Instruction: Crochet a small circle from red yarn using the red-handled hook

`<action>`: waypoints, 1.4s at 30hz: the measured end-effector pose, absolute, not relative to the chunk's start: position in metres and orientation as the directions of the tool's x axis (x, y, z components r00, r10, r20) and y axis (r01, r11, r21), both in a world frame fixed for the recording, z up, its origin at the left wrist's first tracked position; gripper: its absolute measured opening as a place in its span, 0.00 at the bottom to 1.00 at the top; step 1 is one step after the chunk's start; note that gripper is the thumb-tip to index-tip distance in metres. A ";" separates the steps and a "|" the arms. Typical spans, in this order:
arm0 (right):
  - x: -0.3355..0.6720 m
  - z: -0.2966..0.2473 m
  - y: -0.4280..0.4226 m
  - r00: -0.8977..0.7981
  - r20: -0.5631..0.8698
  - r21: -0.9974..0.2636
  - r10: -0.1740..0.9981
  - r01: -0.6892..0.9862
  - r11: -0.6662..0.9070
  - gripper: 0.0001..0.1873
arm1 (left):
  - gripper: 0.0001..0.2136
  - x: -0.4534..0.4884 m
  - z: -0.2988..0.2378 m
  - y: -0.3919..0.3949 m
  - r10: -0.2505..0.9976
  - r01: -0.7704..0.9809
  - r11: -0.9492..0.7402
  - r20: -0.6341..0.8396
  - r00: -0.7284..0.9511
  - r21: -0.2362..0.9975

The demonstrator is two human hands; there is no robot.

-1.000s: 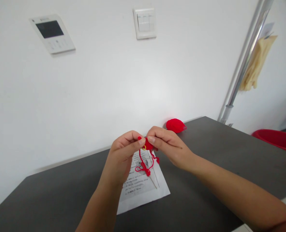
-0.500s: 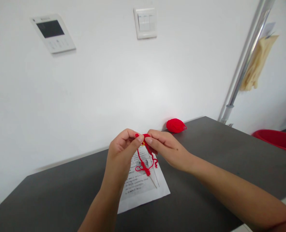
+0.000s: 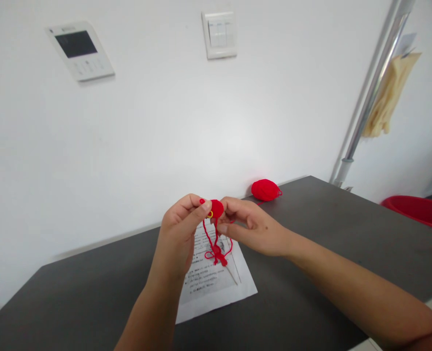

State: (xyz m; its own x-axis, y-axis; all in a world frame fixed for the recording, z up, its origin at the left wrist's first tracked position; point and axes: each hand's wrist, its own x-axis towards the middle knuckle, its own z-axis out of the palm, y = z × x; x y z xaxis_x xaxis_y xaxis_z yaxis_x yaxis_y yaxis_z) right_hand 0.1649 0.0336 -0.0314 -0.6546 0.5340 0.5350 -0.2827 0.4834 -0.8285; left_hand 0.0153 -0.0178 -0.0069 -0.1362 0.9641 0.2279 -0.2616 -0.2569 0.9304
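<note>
My left hand [image 3: 181,229] pinches a small, round red crocheted piece [image 3: 216,208] between thumb and fingers, above the table. A yellow ring-like marker [image 3: 210,214] shows at its lower left edge, by my left thumb. At the right edge of the piece is my right hand [image 3: 254,224], its thumb parted from the forefinger and its fingertips close to the red strands. Red yarn [image 3: 206,231] hangs from the piece toward the paper. There, a small red bundle [image 3: 219,256] lies with a thin metal rod [image 3: 232,274] sticking out; its exact kind is unclear.
A printed sheet [image 3: 216,302] lies under the hands on the dark table [image 3: 292,302]. A red yarn ball [image 3: 265,190] rests by the wall. Farther right are a metal pole [image 3: 369,92], hanging pale gloves [image 3: 391,97] and a red basin [image 3: 420,209].
The crocheted piece has turned so its round face shows, and moved slightly left with my left hand. My right thumb has dropped away from the piece. A hanging yarn tail has shifted left.
</note>
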 end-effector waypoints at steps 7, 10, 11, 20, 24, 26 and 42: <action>0.166 -0.030 0.034 -0.602 0.553 -0.799 0.576 -0.188 0.571 0.22 | 0.09 0.019 -0.008 -0.021 0.973 -0.241 -0.224 0.201 -0.117 0.944; 0.168 -0.031 0.035 -0.584 0.652 -0.663 0.483 -0.130 0.737 0.21 | 0.10 0.018 -0.005 -0.021 0.982 -0.249 -0.188 0.177 -0.068 0.950; 0.168 -0.032 0.036 -0.583 0.678 -0.615 0.447 -0.117 0.780 0.20 | 0.10 0.017 -0.005 -0.021 0.986 -0.259 -0.166 0.160 -0.043 0.952; 0.171 -0.031 0.038 -0.643 0.589 -0.749 0.489 -0.207 0.629 0.04 | 0.11 0.012 -0.001 -0.018 0.994 -0.297 -0.110 0.114 -0.006 0.948; 0.174 -0.026 0.039 -0.674 0.541 -0.815 0.503 -0.275 0.509 0.07 | 0.11 0.014 -0.004 -0.017 0.987 -0.247 -0.149 0.158 0.019 0.958; 0.175 -0.025 0.039 -0.663 0.517 -0.836 0.541 -0.255 0.487 0.11 | 0.11 0.015 -0.006 -0.017 0.988 -0.229 -0.145 0.152 0.013 0.963; 0.173 -0.027 0.040 -0.481 0.618 -0.737 0.622 -0.079 0.671 0.16 | 0.08 0.014 -0.011 -0.014 0.980 -0.083 -0.191 0.185 -0.069 0.978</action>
